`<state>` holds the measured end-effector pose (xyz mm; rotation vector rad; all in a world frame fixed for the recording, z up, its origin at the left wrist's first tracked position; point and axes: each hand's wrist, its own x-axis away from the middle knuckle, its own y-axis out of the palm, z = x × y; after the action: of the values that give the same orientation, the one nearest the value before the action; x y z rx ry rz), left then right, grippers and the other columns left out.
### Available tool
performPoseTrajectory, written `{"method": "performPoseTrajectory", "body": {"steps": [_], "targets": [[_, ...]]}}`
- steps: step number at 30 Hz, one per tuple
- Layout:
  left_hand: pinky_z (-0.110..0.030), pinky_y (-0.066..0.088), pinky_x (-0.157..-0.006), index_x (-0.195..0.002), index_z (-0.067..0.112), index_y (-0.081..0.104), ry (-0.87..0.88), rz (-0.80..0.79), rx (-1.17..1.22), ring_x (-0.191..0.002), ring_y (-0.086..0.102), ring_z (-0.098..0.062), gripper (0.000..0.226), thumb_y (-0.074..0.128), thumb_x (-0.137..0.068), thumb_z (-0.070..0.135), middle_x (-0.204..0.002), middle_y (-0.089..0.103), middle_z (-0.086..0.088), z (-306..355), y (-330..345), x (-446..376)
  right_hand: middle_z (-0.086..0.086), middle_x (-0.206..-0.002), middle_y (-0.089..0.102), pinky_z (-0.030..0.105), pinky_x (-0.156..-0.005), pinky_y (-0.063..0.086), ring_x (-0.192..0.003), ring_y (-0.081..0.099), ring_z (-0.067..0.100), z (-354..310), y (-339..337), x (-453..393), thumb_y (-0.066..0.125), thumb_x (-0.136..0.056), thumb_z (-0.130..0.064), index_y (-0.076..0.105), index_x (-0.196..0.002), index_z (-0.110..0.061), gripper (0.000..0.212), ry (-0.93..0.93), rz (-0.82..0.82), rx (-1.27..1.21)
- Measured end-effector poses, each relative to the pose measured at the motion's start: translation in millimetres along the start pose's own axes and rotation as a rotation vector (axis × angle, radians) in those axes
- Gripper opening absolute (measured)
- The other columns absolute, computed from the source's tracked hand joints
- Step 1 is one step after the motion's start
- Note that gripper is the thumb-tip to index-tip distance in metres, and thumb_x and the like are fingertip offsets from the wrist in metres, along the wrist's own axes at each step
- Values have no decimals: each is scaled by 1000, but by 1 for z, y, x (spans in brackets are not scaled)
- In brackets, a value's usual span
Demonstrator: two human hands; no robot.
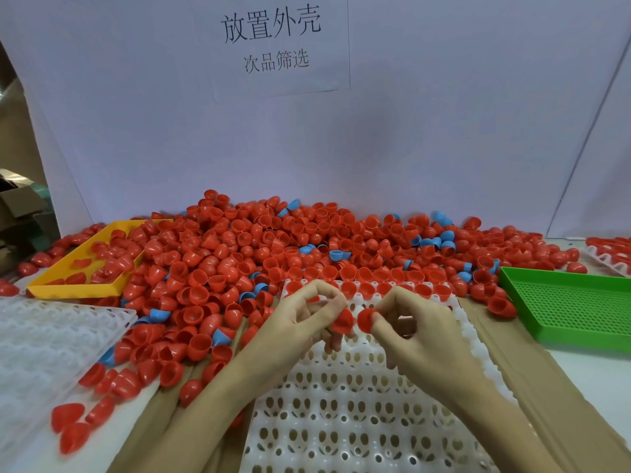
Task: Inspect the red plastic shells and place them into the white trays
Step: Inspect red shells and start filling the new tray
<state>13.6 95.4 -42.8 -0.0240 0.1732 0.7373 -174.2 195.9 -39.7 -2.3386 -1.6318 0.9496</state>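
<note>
Right now your left hand [309,317] pinches a red shell [342,321] between thumb and fingertips, with the other fingers curled under it, and a second bit of red shows higher up between the same fingers. Your right hand [415,324] pinches another red shell [366,320] at its rim, thumb and forefinger closed on it and the remaining fingers bent loosely below. The two shells sit just beside each other, nearly touching, held above the far part of the white tray [358,414] that lies straight in front of you. That tray's far row [372,288] already carries red shells sitting in its pockets; the pockets nearer you show only their holes. Behind the tray, the big heap of red shells [259,247] spreads across the table to the white backdrop, with a few blue shells [339,255] mixed in. To your left, a yellow tray [70,288] holds several red shells, and a second white tray [47,339] lies near the table edge with loose red shells beside it. To your right, a green perforated tray [573,308] sits apart from the heap, and a further white tray [611,257] with red shells in it shows at the frame's edge. A paper sign [273,39] with printed characters hangs on the backdrop.
</note>
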Motion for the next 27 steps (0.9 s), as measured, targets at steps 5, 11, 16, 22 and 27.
{"method": "performPoseTrajectory", "body": {"steps": [5, 11, 16, 22, 27], "targets": [[-25, 53, -70, -98, 11, 68, 18, 106, -17, -75, 61, -19, 48, 59, -100, 59, -84, 65, -5, -2, 4, -2, 8, -62, 62, 42, -51, 52, -51, 61, 23, -1, 2, 3, 56, -106, -23, 59, -72, -11, 37, -24, -84, 23], [-23, 54, -68, -103, 7, 72, -13, 193, 90, -74, 66, -20, 48, 51, -106, 50, -84, 70, -10, -3, -1, -3, -15, -105, 65, 30, -51, 60, -90, 74, 20, -3, 2, 4, 70, -97, -42, 62, -124, -35, 28, -32, -193, -120], [-28, 58, -76, -108, 7, 73, -26, 148, 45, -84, 71, -25, 42, 52, -107, 43, -97, 75, -14, 0, -1, -2, -19, -109, 64, 29, -61, 61, -89, 70, 14, 2, 5, 0, 69, -92, -46, 64, -118, -37, 27, -65, -114, -7], [-28, 60, -84, -122, 31, 66, 186, 120, -310, -96, 75, -18, 25, 67, -102, 16, -108, 75, 1, 3, 0, 3, -17, -104, 64, 28, -74, 60, -86, 68, 10, 5, 1, -2, 48, -97, -52, 63, -131, -34, 40, -78, -23, 96], [-35, 62, -86, -117, 36, 69, 230, 172, -476, -110, 69, -14, 18, 68, -102, 27, -121, 67, 13, -3, 9, 4, -17, -107, 63, 22, -69, 57, -85, 69, 8, 7, 4, -1, 62, -100, -39, 60, -124, -38, 24, -66, -32, 86]]}}
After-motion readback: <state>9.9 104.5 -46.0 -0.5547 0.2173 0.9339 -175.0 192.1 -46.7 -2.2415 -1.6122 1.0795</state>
